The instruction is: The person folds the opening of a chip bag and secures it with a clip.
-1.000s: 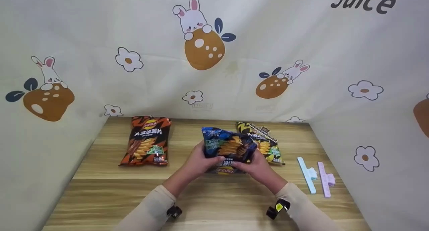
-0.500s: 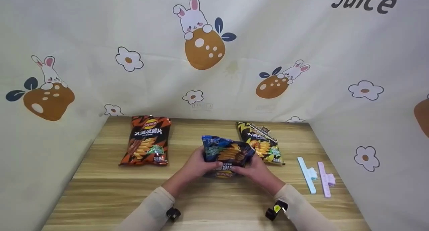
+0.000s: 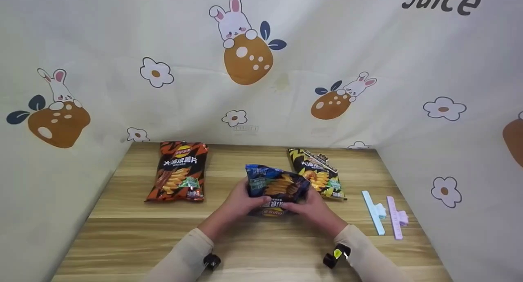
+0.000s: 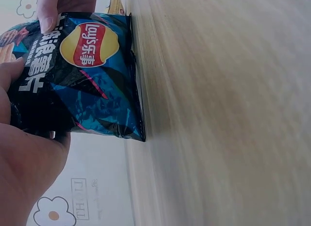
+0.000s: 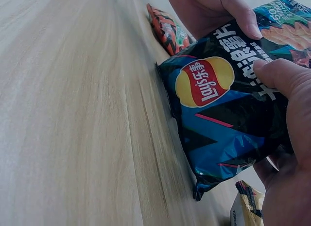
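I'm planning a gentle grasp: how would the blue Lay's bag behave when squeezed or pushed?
The blue Lay's bag would probably give when squeezed, as its thin film looks creased. It's likely light for its size, with fragile contents, judging by the printed chips. Its glossy surface may be slippery.

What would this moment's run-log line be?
left hand, right hand: gripping blue bag | orange bag, yellow bag, blue clip, purple clip: on table

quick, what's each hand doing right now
Left hand: holding the blue chip bag, thumb on its front.
Right hand: holding the same bag from the opposite side.
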A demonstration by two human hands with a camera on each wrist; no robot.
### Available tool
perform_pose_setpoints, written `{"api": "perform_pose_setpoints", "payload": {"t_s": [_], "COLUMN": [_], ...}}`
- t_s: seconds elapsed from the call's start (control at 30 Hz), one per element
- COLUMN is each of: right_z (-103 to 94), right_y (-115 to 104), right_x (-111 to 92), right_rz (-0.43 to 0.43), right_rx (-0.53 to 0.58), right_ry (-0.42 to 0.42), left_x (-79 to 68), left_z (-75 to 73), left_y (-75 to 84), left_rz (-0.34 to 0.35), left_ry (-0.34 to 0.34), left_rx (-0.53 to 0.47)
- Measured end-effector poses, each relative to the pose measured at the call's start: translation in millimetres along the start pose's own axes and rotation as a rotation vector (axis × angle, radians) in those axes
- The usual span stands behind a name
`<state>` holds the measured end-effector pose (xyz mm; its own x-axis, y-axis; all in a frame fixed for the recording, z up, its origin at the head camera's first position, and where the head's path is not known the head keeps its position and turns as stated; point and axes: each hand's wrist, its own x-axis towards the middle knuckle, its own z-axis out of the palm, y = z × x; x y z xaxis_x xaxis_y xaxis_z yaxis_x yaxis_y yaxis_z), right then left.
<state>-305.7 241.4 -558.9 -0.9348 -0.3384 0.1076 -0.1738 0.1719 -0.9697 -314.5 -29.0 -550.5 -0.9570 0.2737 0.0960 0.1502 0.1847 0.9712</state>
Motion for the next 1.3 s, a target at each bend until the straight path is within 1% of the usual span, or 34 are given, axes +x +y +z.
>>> {"api": "perform_pose_setpoints", "payload": {"t_s": [0.13,0.23,0.33,0.5,0.67,0.77,0.9,1.0,1.1,1.3], "right_z": [-3.9,-7.8,-12.4,-19.3,-20.6,-21.0,-22.6,-23.3,-22.9,-22.3], "right_y": [-0.1,-0.5,-0.4,-2.2,-8.3,-8.3,-4.4,-2.8,-3.5,-5.0], "right_x": [-1.1,-3.3,-6.2,-8.4,-9.1,-8.7,-6.1,-4.5,-4.7,-5.3], "right_rz": [-0.005,-0.002,-0.007,-0.049,-0.052,-0.063,-0.134,-0.180,-0.189,-0.171], "right_rx": [-0.023,-0.015,-0.016,0.001,0.043,0.039,-0.028,-0.058,-0.045,-0.003], "right_ry": [0.000,0.004,0.039,0.105,0.156,0.177,0.186,0.183,0.177,0.163], "left_x": [-0.3,-0.6,-0.8,-1.4,-1.4,-1.8,-2.2,-2.0,-1.8,-3.4], "left_z": [-0.3,-0.5,-0.9,-1.6,-2.3,-2.1,-1.1,-0.7,-0.3,0.1], "left_y": [-0.6,-0.4,-0.1,0.0,-1.2,-0.7,1.2,1.5,0.7,1.8], "left_rz": [-0.019,-0.032,-0.049,-0.083,-0.091,-0.084,-0.041,-0.017,-0.022,-0.031], "left_ry": [0.005,-0.002,-0.010,-0.021,-0.013,-0.013,-0.021,-0.026,-0.023,-0.020], "left_rx": [0.009,0.003,-0.007,-0.020,-0.029,-0.025,-0.003,0.007,0.009,-0.001]}}
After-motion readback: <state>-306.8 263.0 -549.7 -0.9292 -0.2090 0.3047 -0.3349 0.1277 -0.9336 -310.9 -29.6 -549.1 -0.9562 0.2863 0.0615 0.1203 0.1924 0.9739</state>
